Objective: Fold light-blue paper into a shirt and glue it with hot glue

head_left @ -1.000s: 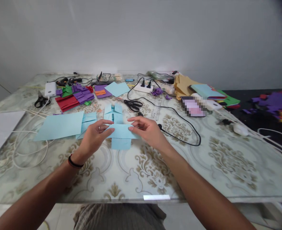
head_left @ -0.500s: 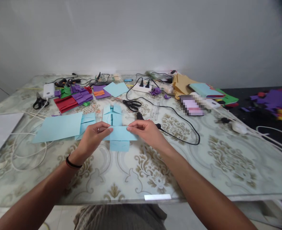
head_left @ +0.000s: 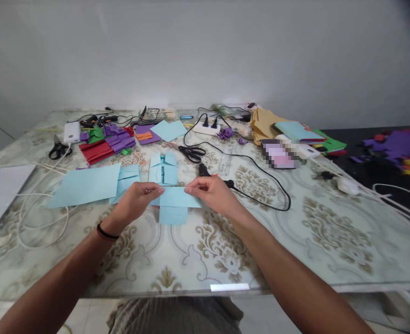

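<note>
A light blue paper strip (head_left: 175, 196) lies crosswise over a smaller light blue piece (head_left: 173, 215). My left hand (head_left: 137, 199) pinches the strip's upper left edge between thumb and fingers. At its upper right edge my right hand (head_left: 212, 192) pinches the same strip. Just beyond the strip lies a folded light blue paper (head_left: 170, 169) with slits and raised folds down its middle. To the left, a large light blue sheet (head_left: 86, 185) partly covers another folded blue piece (head_left: 129, 175).
Black-handled scissors (head_left: 193, 153), a glue gun (head_left: 205, 171) with its cord and a clear ruler (head_left: 226, 162) lie beyond my hands. Coloured paper pieces (head_left: 97, 150) and a white power strip (head_left: 206, 128) are further back. A phone (head_left: 279, 154) is at the right.
Both hands have moved slightly toward me with the strip, uncovering the near edge of the folded paper behind it. The smaller piece below has shifted slightly toward me too.
</note>
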`<state>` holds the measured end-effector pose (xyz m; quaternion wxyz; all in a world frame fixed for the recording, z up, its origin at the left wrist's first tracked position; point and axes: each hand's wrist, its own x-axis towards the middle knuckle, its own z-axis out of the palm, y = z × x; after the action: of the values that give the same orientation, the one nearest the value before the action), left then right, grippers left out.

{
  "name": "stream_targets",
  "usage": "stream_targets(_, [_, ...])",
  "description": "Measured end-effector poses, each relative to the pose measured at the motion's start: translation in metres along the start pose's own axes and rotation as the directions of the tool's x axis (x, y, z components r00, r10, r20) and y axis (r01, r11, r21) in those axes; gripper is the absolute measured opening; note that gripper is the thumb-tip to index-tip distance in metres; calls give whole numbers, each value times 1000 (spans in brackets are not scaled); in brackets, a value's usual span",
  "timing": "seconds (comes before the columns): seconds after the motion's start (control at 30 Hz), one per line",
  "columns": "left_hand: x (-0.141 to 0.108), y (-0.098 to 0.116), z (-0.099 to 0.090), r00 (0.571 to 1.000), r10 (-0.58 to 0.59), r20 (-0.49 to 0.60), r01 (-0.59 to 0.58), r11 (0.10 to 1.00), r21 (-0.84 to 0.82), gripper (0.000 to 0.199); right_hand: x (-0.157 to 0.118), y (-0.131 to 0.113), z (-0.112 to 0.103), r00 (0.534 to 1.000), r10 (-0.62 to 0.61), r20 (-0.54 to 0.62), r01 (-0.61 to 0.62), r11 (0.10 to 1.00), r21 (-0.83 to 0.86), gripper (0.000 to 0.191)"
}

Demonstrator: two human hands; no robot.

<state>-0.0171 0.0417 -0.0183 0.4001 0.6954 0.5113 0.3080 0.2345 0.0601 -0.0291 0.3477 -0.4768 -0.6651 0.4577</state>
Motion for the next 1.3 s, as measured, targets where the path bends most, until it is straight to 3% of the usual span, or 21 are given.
stream_targets(0.27, [4,-9,-4,999,21,-38,-18,997,75,40,-1,-1,-4,1000,16,25,-13,996,-87,37])
stream_targets(0.4, [8,-16,-7,1000,17,1,-17,989,145,42,1,2,-4,999,41,15,-37,981,-188,32])
stream_targets(0.57, [10,-25,-6,998,11,60,-26,966,258,36,3,7,-2,992,86,90,-50,938,-343,28])
stream_targets(0.67, [7,-23,0,997,57,58,-75,930,359,22,2,6,2,992,78,101,-22,883,-469,16])
stream_targets(0.73, [2,-17,7,992,122,44,-129,887,442,32,-1,3,7,994,52,95,10,828,-561,9])
stream_targets(0.83, [-10,-7,22,963,234,130,-268,815,514,46,-11,-5,14,991,-35,130,113,739,-664,20])
stream_targets(0.93, [-25,-7,32,916,298,267,-397,760,514,51,-24,-7,16,948,-113,296,291,682,-671,21])
stream_targets(1.1, [-44,-27,25,809,412,419,-585,633,507,51,-44,9,3,788,-217,576,571,609,-551,39])
stream_targets(1.17, [-47,-31,19,799,406,443,-596,629,499,44,-48,15,-3,743,-285,605,643,555,-528,44])
stream_targets(1.3, [-49,-24,25,807,376,456,-587,600,543,42,-46,14,-7,742,-310,594,652,543,-530,37])
